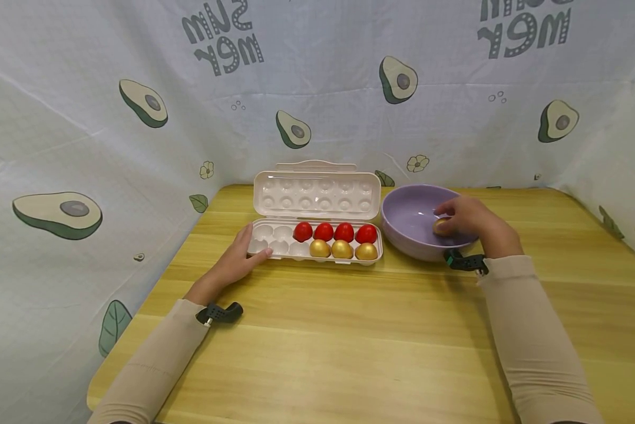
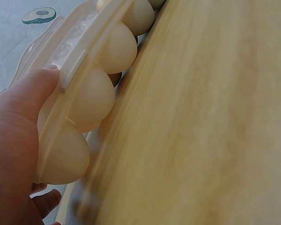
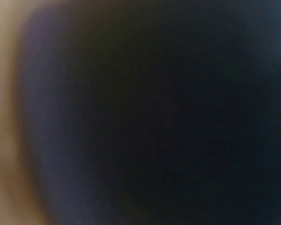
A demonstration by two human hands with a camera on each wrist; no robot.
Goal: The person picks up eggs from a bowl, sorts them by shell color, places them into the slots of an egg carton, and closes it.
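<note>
Inside the purple bowl, my right hand pinches a gold egg between fingers and thumb. My left hand grips the left end of an opened pale plastic egg carton, its thumb on the front rim. Close up in the left wrist view, the left thumb presses that rim above the rounded cups. The carton's back row has several red eggs towards the right. Three gold eggs sit at the right of the front row; the left cups are bare. The right wrist view is dark and blurred.
The carton's lid stands raised behind it, near the avocado-print cloth hanging at the back. The bowl is close to the carton's right end. All stand towards the back of a wooden table.
</note>
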